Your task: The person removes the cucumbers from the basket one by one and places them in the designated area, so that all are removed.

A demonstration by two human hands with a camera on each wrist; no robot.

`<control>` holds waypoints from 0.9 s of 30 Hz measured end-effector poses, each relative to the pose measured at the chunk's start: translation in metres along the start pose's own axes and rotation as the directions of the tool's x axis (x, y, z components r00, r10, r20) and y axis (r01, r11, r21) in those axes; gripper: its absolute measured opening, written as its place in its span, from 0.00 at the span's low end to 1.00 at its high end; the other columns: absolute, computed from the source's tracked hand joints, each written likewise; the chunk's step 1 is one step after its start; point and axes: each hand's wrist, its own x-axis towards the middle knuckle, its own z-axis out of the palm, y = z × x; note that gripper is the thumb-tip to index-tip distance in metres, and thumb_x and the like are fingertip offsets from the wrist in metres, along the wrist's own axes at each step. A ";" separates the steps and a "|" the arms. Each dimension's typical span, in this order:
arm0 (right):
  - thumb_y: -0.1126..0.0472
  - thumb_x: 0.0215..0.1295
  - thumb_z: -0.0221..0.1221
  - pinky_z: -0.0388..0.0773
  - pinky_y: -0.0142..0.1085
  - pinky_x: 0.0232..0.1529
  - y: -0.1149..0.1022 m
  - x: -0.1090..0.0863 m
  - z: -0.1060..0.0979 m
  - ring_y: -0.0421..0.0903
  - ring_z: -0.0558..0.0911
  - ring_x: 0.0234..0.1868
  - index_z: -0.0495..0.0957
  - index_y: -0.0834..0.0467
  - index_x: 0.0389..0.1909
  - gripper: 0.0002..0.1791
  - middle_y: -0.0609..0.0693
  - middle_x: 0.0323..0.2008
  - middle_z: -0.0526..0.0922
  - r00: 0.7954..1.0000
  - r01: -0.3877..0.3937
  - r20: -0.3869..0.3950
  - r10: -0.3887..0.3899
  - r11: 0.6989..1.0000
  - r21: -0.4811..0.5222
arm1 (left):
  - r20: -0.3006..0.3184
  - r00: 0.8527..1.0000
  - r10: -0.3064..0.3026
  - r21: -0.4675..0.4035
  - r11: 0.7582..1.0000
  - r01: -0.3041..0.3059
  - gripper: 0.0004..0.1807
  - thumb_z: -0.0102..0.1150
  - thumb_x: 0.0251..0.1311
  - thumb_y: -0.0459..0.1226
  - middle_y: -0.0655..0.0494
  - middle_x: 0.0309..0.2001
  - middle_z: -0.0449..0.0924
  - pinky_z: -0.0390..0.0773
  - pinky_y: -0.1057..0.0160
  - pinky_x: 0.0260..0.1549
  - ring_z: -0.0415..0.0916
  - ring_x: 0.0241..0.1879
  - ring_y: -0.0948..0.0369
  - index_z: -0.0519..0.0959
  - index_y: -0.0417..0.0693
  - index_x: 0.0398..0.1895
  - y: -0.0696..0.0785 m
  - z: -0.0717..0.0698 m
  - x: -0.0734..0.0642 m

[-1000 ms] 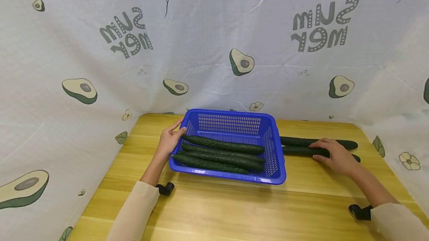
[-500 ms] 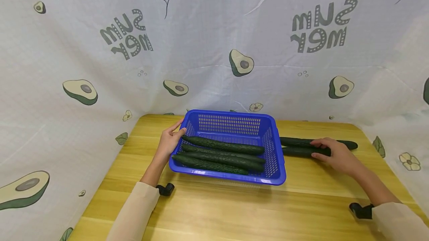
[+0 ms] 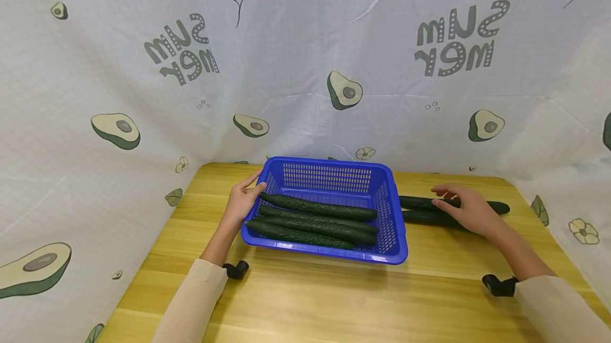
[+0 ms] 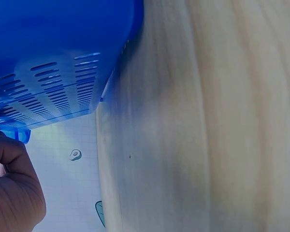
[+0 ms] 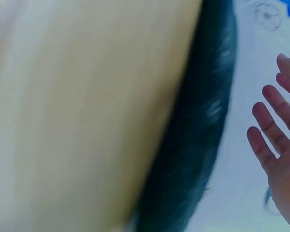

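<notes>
Grips the basket with the left hand, likely to steady it, and holds the right hand empty, with fingers extended, over cucumbers alongside.

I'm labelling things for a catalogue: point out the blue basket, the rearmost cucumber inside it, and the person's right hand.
Blue basket [image 3: 324, 252]: head view, on its front rim.
Rearmost cucumber [image 3: 320, 207]: head view, mid-length.
Right hand [image 3: 469, 211]: head view, back of the hand.

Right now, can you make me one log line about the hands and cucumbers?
left hand: grips blue basket | right hand: holds nothing, over loose cucumbers | basket cucumbers: lying inside lengthwise
</notes>
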 end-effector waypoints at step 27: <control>0.51 0.76 0.59 0.79 0.59 0.60 -0.132 0.078 -0.004 0.55 0.81 0.56 0.76 0.58 0.66 0.24 0.59 0.59 0.82 0.988 0.132 0.056 -0.146 0.971 0.201 | 0.015 0.998 -0.058 -0.052 0.997 0.059 0.29 0.62 0.72 0.43 0.52 0.33 0.91 0.87 0.62 0.27 0.88 0.26 0.61 0.71 0.65 0.75 0.001 0.000 0.000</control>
